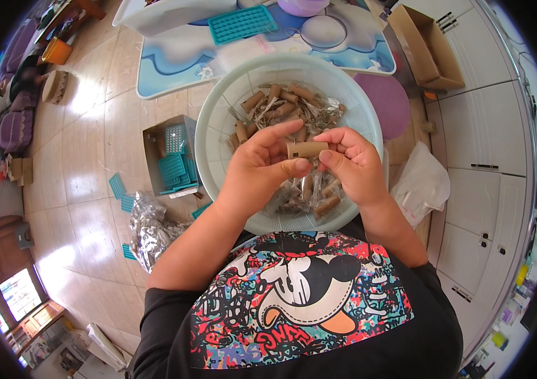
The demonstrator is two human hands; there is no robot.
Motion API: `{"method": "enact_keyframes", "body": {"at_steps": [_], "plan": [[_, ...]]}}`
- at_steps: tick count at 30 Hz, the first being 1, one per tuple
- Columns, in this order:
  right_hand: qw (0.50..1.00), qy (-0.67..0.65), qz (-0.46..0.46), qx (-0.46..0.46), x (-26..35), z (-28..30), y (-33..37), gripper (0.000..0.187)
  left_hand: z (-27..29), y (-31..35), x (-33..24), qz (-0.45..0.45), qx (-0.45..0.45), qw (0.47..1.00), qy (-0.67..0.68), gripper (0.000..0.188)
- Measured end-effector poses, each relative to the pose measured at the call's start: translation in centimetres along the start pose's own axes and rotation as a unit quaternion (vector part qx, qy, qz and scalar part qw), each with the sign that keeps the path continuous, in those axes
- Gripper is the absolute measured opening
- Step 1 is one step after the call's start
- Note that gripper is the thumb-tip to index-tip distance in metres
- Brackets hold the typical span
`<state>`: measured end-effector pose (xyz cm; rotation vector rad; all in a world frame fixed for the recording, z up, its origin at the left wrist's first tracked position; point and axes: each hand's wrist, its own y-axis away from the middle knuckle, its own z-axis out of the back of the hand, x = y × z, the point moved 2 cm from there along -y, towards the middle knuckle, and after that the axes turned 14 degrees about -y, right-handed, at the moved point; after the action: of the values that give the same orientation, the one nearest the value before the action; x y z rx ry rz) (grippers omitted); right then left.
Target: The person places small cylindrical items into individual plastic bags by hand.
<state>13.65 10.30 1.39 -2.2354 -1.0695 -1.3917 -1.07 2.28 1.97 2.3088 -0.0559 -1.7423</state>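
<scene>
Over a big pale green mesh basket (213,136), I hold a small brown cardboard tube (307,150) lying crosswise, with a small dark mark near its left end. My left hand (268,158) has its thumb below the tube and its fingers behind the left end, the index finger lifted. The right end is pinched between the thumb and fingers of my right hand (350,161). Beneath both hands, several more brown tubes (303,93) lie heaped in the basket, mixed with crinkled clear wrapping (330,114). My hands hide part of that heap.
Beyond the basket stands a blue-and-white table (173,63) bearing a teal tray (242,25). A cardboard box of teal trays (177,169) and a shiny foil bag (148,221) lie at left. At right are a white plastic bag (421,183), cabinets (477,126) and an open carton (425,47).
</scene>
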Motion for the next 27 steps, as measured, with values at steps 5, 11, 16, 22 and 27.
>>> {"method": "enact_keyframes", "body": {"at_steps": [5, 11, 16, 22, 27], "plan": [[0.990, 0.054, 0.086, -0.093, -0.7, 1.3, -0.3, 0.020, 4.5, -4.3, -1.9, -0.073, -0.125, 0.979, -0.144, 0.047], [0.995, 0.013, 0.046, -0.093, -1.4, 1.0, -0.3, 0.020, 15.2, -13.0, -2.9, -0.074, -0.358, 0.732, -0.575, 0.044], [0.996, 0.022, 0.034, -0.078, -1.8, 1.2, 0.1, 0.020, 15.3, -16.2, -3.1, 0.057, -0.266, 0.678, -0.683, 0.043], [0.997, 0.032, 0.032, -0.063, -1.5, 1.2, 0.3, 0.019, 16.3, -16.1, -2.7, 0.075, -0.243, 0.750, -0.610, 0.035], [0.997, 0.034, 0.029, -0.056, -1.7, 1.1, 0.5, 0.019, 16.2, -16.1, -2.9, 0.049, -0.209, 0.718, -0.662, 0.026]]}}
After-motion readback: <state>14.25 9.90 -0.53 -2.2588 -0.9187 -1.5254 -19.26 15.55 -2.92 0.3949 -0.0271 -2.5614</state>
